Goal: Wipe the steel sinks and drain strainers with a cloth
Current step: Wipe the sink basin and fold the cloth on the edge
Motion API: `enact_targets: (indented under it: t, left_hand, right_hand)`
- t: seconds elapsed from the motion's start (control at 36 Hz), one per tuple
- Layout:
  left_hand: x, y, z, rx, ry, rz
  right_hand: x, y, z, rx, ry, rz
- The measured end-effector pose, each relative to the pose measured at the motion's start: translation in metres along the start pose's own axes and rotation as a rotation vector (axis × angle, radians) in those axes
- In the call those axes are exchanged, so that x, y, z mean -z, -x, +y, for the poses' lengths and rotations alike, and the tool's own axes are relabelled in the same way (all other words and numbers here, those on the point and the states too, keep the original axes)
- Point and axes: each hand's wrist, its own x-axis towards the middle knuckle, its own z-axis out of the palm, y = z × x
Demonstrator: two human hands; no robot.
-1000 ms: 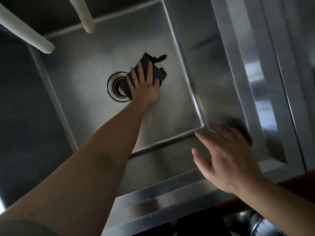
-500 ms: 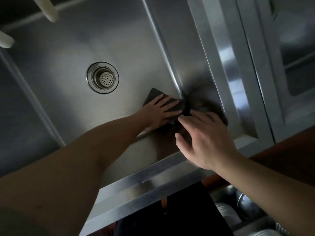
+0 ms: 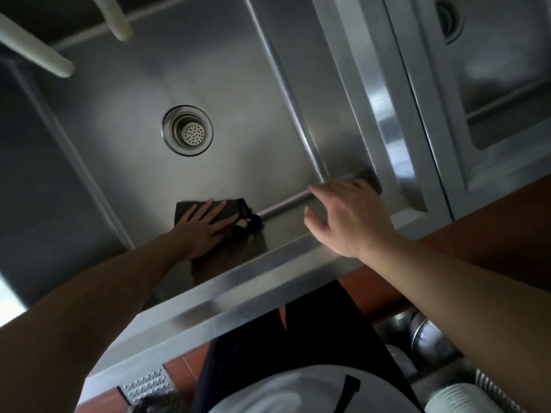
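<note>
At the far left, two pale spouts (image 3: 44, 55) are hanging over the sink (image 3: 238, 70), one long and one shorter beside it. Lower down, the left arm is reaching into the basin, and the left hand (image 3: 202, 226) is lying flat with straight, spread fingers on the dark cloth (image 3: 229, 210), pressing it against the sink floor by the near wall; nothing is curled round it. A bunched corner of the cloth is poking out just right of the fingertips, at the seam where floor meets wall. Above the hand, well apart from the cloth, the round strainer (image 3: 187, 130) is sitting uncovered in the drain. Moving right, the right hand (image 3: 347, 217) is hovering over the near right corner of the basin, fingers loosely bent and holding nothing. Beyond the steel divider, a second sink (image 3: 507, 84) is showing at the upper right, its drain (image 3: 450, 20) partly in view. Under the rim, pipes (image 3: 429, 338) are showing at the lower right.
</note>
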Motion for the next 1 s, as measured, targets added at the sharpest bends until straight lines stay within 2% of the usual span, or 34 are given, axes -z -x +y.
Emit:
enact_targets:
  t: [0.08,0.14,0.19,0.25,0.31,0.36,0.44,0.5,0.56,0.61,0.69,0.83,1.0]
  left_hand:
    - [0.02,0.015,0.008,0.101,0.249,-0.169]
    - [0.039,0.029,0.016,0.169,0.479,-0.197]
    - [0.059,0.049,0.025,0.256,0.736,-0.142]
    - [0.07,0.075,0.029,0.283,0.834,-0.002]
    - [0.076,0.106,0.032,0.327,0.916,0.133]
    - [0.075,0.136,0.037,0.376,0.962,0.265]
    - [0.062,0.18,0.052,0.547,0.797,0.494]
    - [0.047,0.205,0.068,0.736,0.726,0.659]
    - [0.032,0.221,0.087,0.936,0.769,0.742]
    - [0.018,0.227,0.108,1.142,0.882,0.749]
    - [0.009,0.213,0.136,1.376,1.112,0.773]
    - [0.029,0.179,0.147,1.604,1.419,0.915]
    - [0.039,0.158,0.143,1.831,1.332,0.908]
  right_hand:
    - [-0.003,0.0,0.0,0.013,0.015,0.059]
    - [-0.004,0.001,-0.001,0.016,0.003,0.129]
    - [-0.004,0.003,-0.002,0.012,0.001,0.172]
    - [-0.001,0.003,-0.002,0.0,0.008,0.117]
    - [0.002,0.0,-0.004,-0.045,0.051,-0.023]
    - [0.006,-0.011,-0.002,-0.1,0.099,-0.263]
    - [0.016,-0.034,-0.008,-0.117,-0.02,-0.695]
    - [0.022,-0.049,-0.016,-0.06,-0.021,-0.829]
    - [0.02,-0.061,-0.026,-0.069,0.014,-0.809]
    - [0.007,-0.074,-0.038,-0.063,0.001,-0.688]
    - [-0.019,-0.086,-0.071,-0.069,-0.155,-0.554]
    - [-0.059,-0.09,-0.121,0.104,-0.23,-0.658]
    - [-0.095,-0.112,-0.158,0.259,-0.291,-0.797]
